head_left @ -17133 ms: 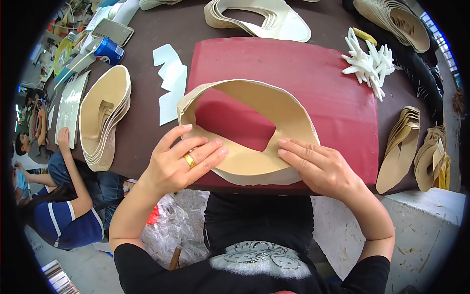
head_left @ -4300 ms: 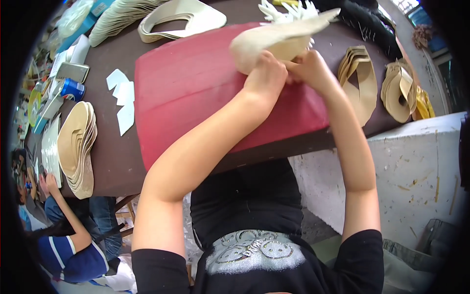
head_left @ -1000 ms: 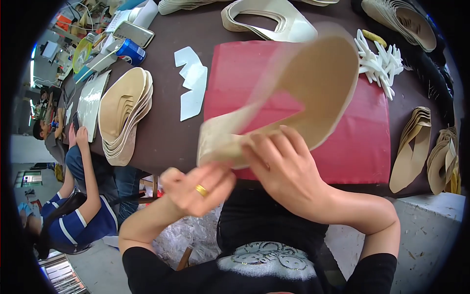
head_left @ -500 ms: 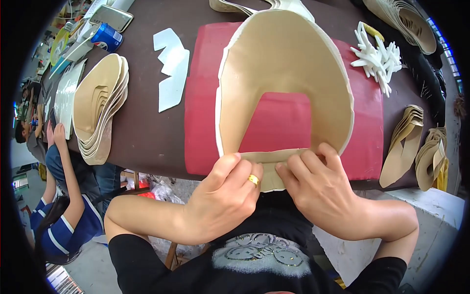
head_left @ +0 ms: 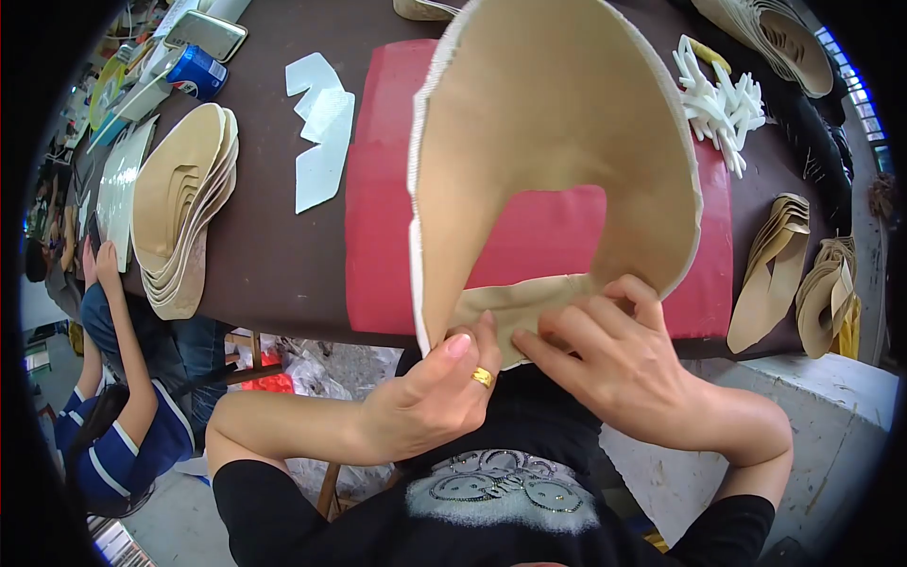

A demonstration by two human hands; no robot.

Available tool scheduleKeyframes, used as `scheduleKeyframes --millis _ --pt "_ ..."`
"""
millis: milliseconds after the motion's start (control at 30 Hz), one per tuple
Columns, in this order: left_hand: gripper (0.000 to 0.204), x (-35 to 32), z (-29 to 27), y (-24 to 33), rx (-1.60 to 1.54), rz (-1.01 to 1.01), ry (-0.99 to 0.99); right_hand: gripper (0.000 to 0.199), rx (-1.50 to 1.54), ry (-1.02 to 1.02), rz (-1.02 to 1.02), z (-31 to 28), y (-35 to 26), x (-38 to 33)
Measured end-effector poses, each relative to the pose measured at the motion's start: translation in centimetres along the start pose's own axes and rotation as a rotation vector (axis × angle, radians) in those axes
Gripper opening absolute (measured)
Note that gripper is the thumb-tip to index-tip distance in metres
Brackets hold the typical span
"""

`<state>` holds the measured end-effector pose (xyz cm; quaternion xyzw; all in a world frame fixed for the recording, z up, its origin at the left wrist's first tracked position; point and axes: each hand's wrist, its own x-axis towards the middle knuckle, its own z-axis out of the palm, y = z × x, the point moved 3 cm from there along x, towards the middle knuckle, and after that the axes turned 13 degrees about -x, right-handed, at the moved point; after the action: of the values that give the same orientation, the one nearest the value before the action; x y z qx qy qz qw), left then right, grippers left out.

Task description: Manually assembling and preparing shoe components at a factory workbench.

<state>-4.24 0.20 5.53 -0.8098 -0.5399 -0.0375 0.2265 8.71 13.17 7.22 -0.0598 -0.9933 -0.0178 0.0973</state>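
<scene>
A curved beige leather shoe upper (head_left: 567, 94), with a pale stitched edge, stands in an arch over the red mat (head_left: 387, 236). Its near strip hangs over the table's front edge between my hands. My left hand (head_left: 430, 392), a gold ring on one finger, is closed at the upper's near left corner, thumb on top and fingertips partly hidden beneath it. Bent fingers of my right hand (head_left: 614, 354) grip the near right part, with the index finger and thumb pressed on the strip.
Stacked beige leather pieces (head_left: 179, 208) lie left, beside white cut sheets (head_left: 324, 142). A blue can (head_left: 196, 72) and a phone (head_left: 208, 36) sit far left. White strips (head_left: 720, 109) and more leather pieces (head_left: 770, 274) are on the right. Another person (head_left: 132, 416) sits at the left.
The upper has risen and tilted, its arch now reaching the top of the picture. My left hand has turned and slid slightly down and left; my right fingers have shifted left along the strip.
</scene>
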Motion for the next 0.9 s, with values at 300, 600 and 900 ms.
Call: scheduleKeyframes --millis 300,600,900 --pt "0.013 0.6 0.5 0.1 -0.075 -0.159 0.126 0.018 -0.119 0.126 -0.025 0.6 -1.3 -1.0" --pt "0.009 0.5 0.7 0.8 -0.271 -0.108 0.307 0.015 -0.321 0.259 -0.005 -1.6 -1.4 -2.0" --pt "0.020 -0.4 -1.2 -1.2 -0.342 -0.304 0.508 0.009 -0.298 0.325 -0.110 -3.7 -1.7 0.0"
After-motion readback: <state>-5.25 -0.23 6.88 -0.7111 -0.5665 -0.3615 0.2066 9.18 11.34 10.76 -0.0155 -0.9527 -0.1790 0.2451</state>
